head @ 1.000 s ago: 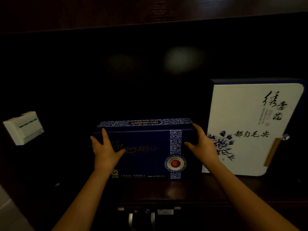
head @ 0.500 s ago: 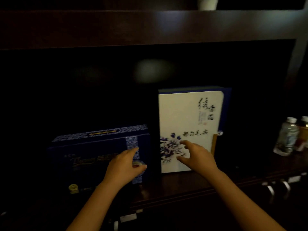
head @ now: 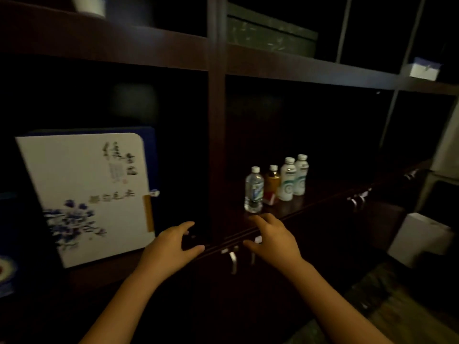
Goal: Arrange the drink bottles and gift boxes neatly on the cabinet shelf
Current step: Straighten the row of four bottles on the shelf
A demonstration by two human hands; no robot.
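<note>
Dark cabinet shelf: white gift box upright left, four bottles clustered right. Left hand and right hand hover at the shelf edge, fingers loosely spread, holding nothing.

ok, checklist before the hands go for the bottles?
1. Left hand free, holding nothing: ok.
2. Right hand free, fingers relaxed near the shelf edge: ok.
3. Clear water bottle upright, nearest the right hand: ok.
4. Amber bottle and two white bottles upright in a row: ok.
5. White gift box standing in the left compartment: ok.
6. Space behind the bottles: cannot tell, too dark.
</note>
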